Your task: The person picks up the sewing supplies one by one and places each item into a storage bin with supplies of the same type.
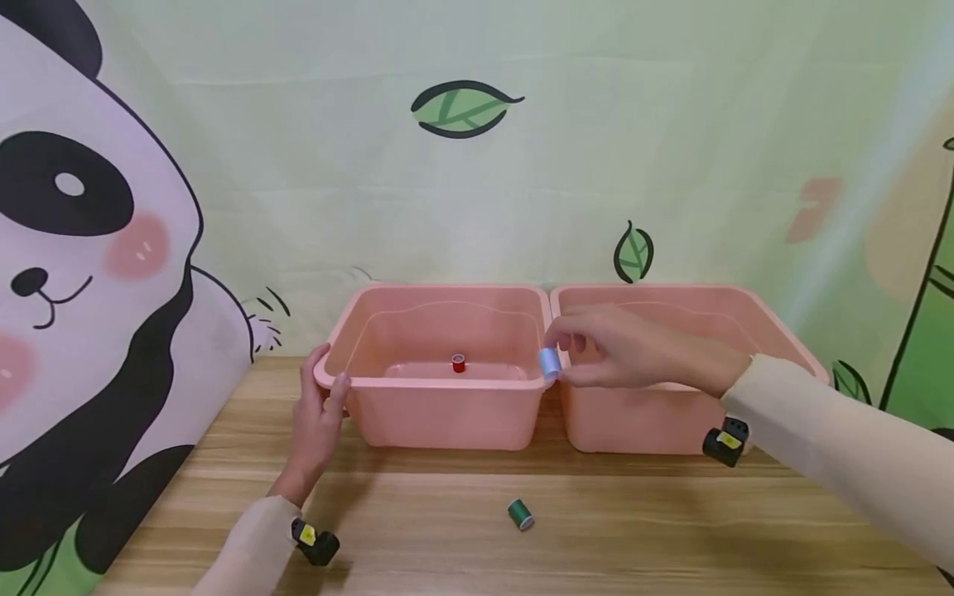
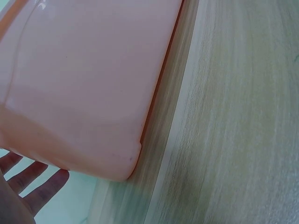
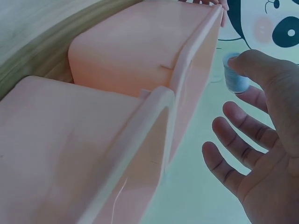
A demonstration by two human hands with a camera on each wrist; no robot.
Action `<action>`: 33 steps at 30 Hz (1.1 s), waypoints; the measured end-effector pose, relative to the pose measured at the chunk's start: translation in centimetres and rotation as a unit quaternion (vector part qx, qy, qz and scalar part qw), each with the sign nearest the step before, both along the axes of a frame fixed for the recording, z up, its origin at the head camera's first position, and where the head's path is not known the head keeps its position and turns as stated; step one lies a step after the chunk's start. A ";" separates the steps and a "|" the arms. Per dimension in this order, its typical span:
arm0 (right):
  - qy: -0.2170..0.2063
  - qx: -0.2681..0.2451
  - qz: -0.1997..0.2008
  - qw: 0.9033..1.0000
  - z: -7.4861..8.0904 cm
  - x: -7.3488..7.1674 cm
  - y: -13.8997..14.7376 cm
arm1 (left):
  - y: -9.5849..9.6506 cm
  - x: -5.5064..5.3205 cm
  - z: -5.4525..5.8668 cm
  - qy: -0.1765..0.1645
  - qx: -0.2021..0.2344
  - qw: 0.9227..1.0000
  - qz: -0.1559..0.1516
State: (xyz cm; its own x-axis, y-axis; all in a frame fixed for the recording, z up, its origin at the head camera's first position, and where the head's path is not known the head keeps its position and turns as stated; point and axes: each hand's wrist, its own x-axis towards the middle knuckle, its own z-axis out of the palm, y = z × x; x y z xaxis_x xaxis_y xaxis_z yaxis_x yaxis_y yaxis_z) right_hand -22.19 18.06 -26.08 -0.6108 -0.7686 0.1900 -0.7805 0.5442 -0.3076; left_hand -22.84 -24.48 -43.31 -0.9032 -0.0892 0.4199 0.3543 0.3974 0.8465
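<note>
A pale wood-grain surface (image 1: 417,538) spans the lower part of the head view, its grain running mostly side to side. Behind it, a light green backdrop (image 1: 320,124) fills the upper frame, printed with a large panda (image 1: 149,182) along the left edge, a green leaf (image 1: 462,112) at upper centre and a smaller leaf (image 1: 633,252) right of centre. A pale bright streak slants across the upper right.

Two pink bins stand side by side on the surface: the left bin (image 1: 447,414) at centre and the right bin (image 1: 641,422) right of centre. A red spool (image 1: 458,364) is inside the left bin, and a green spool (image 1: 521,515) lies on the surface at lower centre.

The left hand (image 1: 316,426) grips the left bin's near left corner, thumb at the front of the rim, fingers along its side. The right hand (image 1: 633,348) pinches a light blue spool (image 1: 549,363) between thumb and index finger, near where the bins' rims meet; its other fingers are spread apart in the right wrist view.
</note>
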 end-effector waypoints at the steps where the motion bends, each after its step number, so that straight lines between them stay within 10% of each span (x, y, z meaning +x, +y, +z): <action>1: -0.001 -0.002 -0.001 1.000 0.1 -0.1 -0.1 | 0.0 0.0 -0.1 0.000 0.000 1.000 0.001; 33: -0.032 0.022 -0.027 0.999 2.1 -5.8 -3.7 | 0.0 0.0 -0.1 0.000 0.002 1.000 0.007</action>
State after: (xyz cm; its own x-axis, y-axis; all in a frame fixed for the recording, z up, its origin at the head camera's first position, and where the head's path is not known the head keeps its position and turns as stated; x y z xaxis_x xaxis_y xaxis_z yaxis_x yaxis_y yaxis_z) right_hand -28.01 14.37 -24.02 -0.6611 -0.7412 0.1165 -0.7295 0.5986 -0.3310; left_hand -22.83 -24.47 -43.41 -0.9014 -0.1041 0.4203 0.3491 0.3997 0.8476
